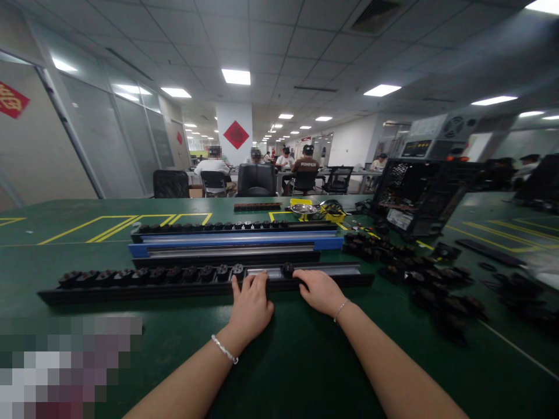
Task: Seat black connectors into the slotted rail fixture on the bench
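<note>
A long black rail [109, 291] lies across the green table in front of me. Several black rollers [157, 273] sit in a row in its left half. My left hand [251, 305] rests on the rail's near edge at the middle, its fingers close together and bent over the edge. My right hand [318, 291] grips the rail just to the right, fingers curled onto it. Its fingertips are next to a single black roller [287, 269] in the open slot.
Behind the rail lie a blue and silver rail [236, 241] and another black one with rollers [218, 227]. Loose black parts [437, 291] are heaped at the right. An open black computer case [419, 195] and a metal bowl [304, 209] stand further back. Seated people work beyond.
</note>
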A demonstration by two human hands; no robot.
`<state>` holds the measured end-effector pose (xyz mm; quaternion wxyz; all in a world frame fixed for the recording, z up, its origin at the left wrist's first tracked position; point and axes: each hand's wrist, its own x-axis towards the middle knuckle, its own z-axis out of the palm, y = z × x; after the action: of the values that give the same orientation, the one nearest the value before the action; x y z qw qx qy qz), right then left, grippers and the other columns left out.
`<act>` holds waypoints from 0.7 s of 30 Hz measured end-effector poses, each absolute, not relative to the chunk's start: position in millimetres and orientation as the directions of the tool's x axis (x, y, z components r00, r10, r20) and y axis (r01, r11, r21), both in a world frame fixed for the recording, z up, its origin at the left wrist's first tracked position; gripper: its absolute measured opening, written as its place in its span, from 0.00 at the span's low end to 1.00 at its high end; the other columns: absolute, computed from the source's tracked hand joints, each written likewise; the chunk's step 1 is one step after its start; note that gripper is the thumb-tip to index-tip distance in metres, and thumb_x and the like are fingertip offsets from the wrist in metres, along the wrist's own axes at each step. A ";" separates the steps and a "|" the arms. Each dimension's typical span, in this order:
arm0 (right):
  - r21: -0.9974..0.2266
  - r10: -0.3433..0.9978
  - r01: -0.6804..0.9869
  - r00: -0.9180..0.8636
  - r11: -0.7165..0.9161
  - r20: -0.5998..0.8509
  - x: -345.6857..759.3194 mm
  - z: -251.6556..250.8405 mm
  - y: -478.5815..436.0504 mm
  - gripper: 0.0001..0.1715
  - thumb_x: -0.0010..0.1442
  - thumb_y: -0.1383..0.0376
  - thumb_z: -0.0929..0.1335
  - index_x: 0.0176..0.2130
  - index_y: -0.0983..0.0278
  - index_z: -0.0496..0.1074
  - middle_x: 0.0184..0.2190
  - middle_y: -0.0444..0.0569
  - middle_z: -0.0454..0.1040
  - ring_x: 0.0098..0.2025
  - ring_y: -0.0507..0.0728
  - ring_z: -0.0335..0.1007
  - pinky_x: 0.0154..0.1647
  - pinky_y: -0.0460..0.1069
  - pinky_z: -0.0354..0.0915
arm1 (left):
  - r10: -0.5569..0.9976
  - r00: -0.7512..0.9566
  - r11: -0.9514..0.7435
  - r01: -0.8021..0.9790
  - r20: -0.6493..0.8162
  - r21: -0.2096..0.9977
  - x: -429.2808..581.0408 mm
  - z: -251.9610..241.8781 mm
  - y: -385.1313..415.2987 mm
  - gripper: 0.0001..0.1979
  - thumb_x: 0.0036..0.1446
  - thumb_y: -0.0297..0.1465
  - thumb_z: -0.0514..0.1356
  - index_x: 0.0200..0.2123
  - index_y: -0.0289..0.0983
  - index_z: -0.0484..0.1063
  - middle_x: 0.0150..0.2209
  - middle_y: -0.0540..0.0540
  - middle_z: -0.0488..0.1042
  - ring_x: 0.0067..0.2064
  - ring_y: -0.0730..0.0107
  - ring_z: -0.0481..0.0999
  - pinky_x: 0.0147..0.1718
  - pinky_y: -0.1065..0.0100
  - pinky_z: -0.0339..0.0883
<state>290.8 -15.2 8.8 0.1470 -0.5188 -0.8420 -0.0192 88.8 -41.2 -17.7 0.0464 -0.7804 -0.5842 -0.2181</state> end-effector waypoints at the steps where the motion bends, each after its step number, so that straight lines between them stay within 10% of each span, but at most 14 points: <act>1: -0.123 0.867 0.878 -0.419 0.463 0.269 291.1 8.5 -14.9 0.20 0.57 0.69 0.61 0.49 0.62 0.69 0.45 0.49 0.75 0.46 0.55 0.69 0.51 0.50 0.58 | 0.890 0.222 -0.316 0.930 0.398 0.190 88.7 -17.9 -41.1 0.29 0.50 0.26 0.53 0.58 0.38 0.58 0.56 0.41 0.68 0.59 0.56 0.60 0.61 0.38 0.33; 21: -0.166 0.868 0.871 -0.407 0.462 0.283 300.9 7.9 -12.7 0.21 0.56 0.69 0.61 0.48 0.60 0.71 0.46 0.48 0.75 0.48 0.56 0.70 0.51 0.49 0.60 | 0.879 0.224 -0.337 0.917 0.422 0.215 88.9 -20.2 -39.9 0.29 0.50 0.26 0.52 0.57 0.38 0.58 0.55 0.42 0.68 0.58 0.56 0.60 0.61 0.38 0.32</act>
<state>300.9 -12.7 7.9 0.1662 -0.5184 -0.8388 -0.0040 88.9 -39.9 -20.2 0.0395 -0.7812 -0.5745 -0.2410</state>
